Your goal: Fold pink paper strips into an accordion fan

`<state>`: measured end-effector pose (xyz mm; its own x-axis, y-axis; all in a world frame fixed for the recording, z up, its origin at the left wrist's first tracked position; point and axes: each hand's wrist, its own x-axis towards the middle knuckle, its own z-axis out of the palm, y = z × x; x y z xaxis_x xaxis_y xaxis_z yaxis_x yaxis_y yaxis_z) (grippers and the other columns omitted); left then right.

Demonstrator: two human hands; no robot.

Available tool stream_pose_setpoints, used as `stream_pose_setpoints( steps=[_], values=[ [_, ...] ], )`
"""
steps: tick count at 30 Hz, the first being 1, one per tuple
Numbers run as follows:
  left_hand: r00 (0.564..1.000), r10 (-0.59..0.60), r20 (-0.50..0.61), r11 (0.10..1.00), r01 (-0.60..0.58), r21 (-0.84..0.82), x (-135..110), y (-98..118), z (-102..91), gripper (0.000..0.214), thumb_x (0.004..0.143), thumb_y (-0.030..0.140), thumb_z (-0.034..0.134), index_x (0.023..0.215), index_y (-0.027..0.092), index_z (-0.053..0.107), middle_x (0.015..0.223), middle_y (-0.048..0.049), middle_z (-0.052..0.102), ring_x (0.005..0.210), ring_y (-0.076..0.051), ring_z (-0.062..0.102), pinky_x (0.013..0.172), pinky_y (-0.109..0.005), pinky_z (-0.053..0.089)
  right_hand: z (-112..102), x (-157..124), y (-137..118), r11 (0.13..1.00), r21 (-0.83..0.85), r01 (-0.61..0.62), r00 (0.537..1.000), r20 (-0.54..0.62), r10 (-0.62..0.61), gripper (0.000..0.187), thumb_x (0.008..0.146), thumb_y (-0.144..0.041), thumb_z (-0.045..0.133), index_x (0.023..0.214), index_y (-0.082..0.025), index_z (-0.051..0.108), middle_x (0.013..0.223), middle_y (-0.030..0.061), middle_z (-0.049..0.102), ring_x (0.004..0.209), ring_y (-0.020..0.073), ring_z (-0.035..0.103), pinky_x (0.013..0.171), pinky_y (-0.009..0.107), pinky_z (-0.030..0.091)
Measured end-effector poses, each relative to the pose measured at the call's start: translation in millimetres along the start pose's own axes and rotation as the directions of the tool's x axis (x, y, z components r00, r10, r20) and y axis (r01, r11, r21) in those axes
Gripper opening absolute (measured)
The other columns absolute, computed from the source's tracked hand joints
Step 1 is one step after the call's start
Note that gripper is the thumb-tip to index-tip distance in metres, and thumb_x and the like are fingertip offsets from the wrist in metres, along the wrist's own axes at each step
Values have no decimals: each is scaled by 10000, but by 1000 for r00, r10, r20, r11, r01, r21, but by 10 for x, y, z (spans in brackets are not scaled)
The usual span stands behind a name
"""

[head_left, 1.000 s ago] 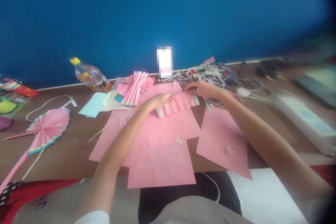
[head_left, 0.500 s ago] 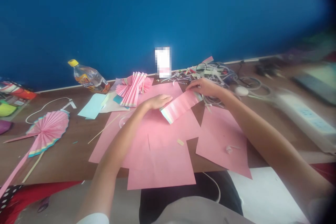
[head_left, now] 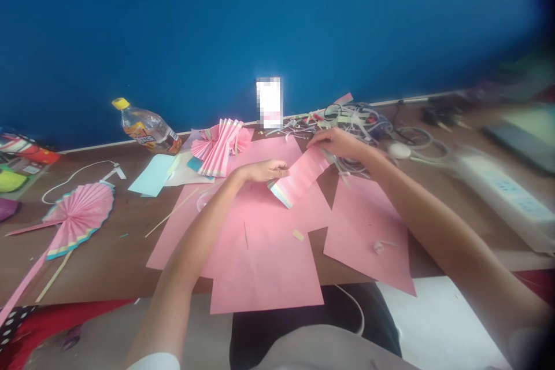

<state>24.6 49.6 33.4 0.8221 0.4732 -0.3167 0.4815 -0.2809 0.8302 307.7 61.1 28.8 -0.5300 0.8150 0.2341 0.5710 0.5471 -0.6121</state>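
Observation:
Between my two hands a strip of pleated pink paper (head_left: pixel 301 178) with a pale, bluish end band slants above the pink sheets (head_left: pixel 269 266). My left hand (head_left: pixel 269 170) is closed on its near left edge, with thumb and fingers pinching. At the far right end, my right hand (head_left: pixel 332 140) grips the strip's top edge with bent fingers. A pink folded paper fan (head_left: pixel 221 147) lies just beyond my left forearm. Farther left rests a spread round paper fan (head_left: pixel 84 217) with a blue and yellow rim.
A drink bottle (head_left: pixel 150 130) leans at the back left, near light blue paper (head_left: pixel 152 174). Tangled cables and paper scraps (head_left: pixel 355 118) lie behind my right hand. A white power strip (head_left: pixel 507 191) is on the right. A blurred-out bright panel (head_left: pixel 269 103) stands against the blue wall.
My left hand's fingers have curled from lying flatter along the strip into a pinch. The strip's near end has shifted slightly right and down. My right hand stays almost in place.

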Motion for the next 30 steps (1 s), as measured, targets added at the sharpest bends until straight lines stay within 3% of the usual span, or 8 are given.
stream_pose_setpoints(
  steps=[6, 11, 16, 22, 27, 30],
  values=[
    [999, -46, 6, 998, 46, 35, 0, -32, -12, 432, 878, 581, 467, 724, 183, 396, 663, 29, 421, 570, -91, 394, 550, -244, 314, -7, 8, -14, 1000, 10, 4, 1000, 4, -4, 330, 812, -199, 455, 943, -212, 758, 945, 54, 702, 832, 199, 600, 772, 321, 440],
    [999, -16, -34, 998, 18, 56, -9, -10, 2, 418, 896, 573, 429, 760, 177, 416, 754, 7, 459, 659, -106, 430, 603, -244, 344, -4, -3, -37, 998, 12, -62, 998, -18, 62, 296, 845, -279, 482, 968, -212, 743, 937, 48, 712, 811, 197, 600, 743, 314, 431],
    [992, -4, -128, 996, 16, 93, 2, -2, 34, 445, 872, 593, 474, 736, 193, 334, 689, 22, 409, 571, -92, 406, 522, -237, 306, 7, 3, -59, 993, 11, -120, 990, -70, 121, 272, 811, -363, 565, 953, -198, 726, 948, 58, 713, 720, 169, 560, 669, 298, 400],
    [990, -121, -79, 993, 122, 7, -35, 37, 63, 462, 845, 635, 492, 779, 213, 317, 614, 42, 454, 425, -107, 499, 398, -222, 281, -24, 9, -67, 982, 106, -159, 978, -117, 171, 264, 741, -362, 652, 914, -176, 724, 825, 48, 693, 639, 129, 497, 612, 280, 372],
    [982, -115, -153, 993, 120, 24, -60, 9, 31, 466, 833, 601, 541, 761, 212, 295, 628, 65, 394, 334, -46, 377, 354, -215, 213, -22, 11, -13, 956, 236, -173, 958, -183, 218, 319, 677, -397, 725, 890, -162, 703, 772, 44, 667, 636, 126, 513, 592, 270, 384],
    [981, -134, -141, 990, 138, 18, -62, -27, 2, 444, 813, 576, 584, 779, 211, 333, 637, 64, 381, 324, -37, 332, 340, -219, 203, -10, 20, 8, 943, 292, -161, 954, -200, 224, 338, 650, -409, 748, 875, -162, 698, 762, 49, 670, 662, 141, 542, 600, 273, 405]
  ],
)
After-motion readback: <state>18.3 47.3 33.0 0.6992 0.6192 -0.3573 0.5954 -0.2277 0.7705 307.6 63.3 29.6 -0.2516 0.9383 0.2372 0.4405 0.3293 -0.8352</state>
